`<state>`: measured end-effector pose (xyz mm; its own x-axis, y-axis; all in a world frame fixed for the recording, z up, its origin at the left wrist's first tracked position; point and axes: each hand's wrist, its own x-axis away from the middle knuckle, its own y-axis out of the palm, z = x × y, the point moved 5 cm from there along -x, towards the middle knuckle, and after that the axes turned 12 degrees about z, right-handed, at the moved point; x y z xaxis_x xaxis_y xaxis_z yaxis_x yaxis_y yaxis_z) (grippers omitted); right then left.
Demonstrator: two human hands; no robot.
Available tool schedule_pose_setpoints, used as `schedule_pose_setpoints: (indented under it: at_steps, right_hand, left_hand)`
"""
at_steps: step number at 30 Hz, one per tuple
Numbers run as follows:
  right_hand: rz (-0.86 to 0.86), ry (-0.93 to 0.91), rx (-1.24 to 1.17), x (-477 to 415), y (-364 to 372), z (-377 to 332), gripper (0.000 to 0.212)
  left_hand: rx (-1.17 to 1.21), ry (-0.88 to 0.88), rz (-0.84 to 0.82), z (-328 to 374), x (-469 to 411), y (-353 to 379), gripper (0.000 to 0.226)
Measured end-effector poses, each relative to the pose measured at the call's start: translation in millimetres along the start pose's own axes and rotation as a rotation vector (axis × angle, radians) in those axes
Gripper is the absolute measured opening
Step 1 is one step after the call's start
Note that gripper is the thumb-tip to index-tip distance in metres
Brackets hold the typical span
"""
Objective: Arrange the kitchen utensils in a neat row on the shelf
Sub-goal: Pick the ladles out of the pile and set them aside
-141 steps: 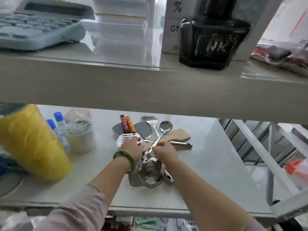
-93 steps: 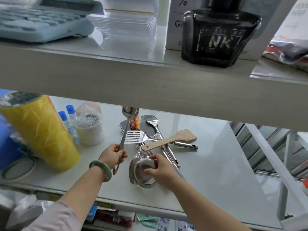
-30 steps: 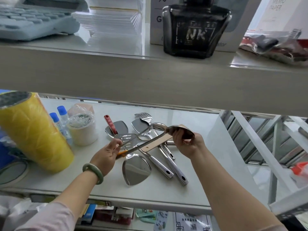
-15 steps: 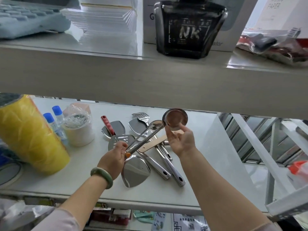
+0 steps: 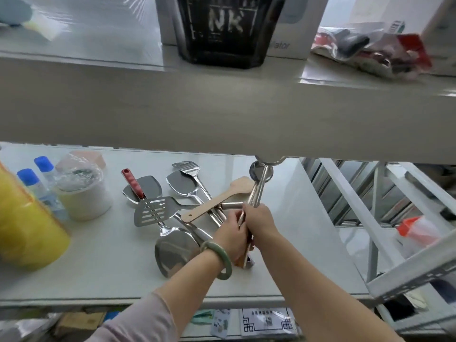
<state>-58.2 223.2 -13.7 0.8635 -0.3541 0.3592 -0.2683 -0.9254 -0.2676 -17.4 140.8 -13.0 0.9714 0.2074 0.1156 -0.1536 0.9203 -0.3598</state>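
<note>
Several utensils lie in a loose pile on the white shelf: a slotted steel turner, a wooden spatula, a red-handled spatula, a steel spatula and a large steel turner nearest the front. My left hand and my right hand are together right of the pile, both closed around the handles of two steel ladles. The ladles point away from me, their bowls partly hidden under the upper shelf's edge.
A yellow roll, two blue-capped bottles and a wrapped white tub stand at the left. The thick upper shelf hangs low over the back, carrying a black ink bottle. A white metal rack is at the right.
My hands came together on the ladle handles. The ladles swung from lying across the pile to pointing away, right of the pile, and my right hand dropped from a ladle bowl to the handles.
</note>
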Motion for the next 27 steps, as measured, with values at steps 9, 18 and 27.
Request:
schedule_pose_setpoints:
  at_steps: [9,18,27]
  right_hand:
    - [0.100,-0.076,0.340,-57,-71,14,0.028]
    - [0.127,-0.233,0.521,-95,-98,20,0.035]
    - [0.153,-0.269,0.779,-113,-103,26,0.034]
  left_hand:
    - [-0.149,0.119,-0.190,12,14,82,0.034]
    - [-0.121,0.008,-0.122,5,2,126,0.019]
    - [-0.506,0.111,-0.263,4,0,143,0.049]
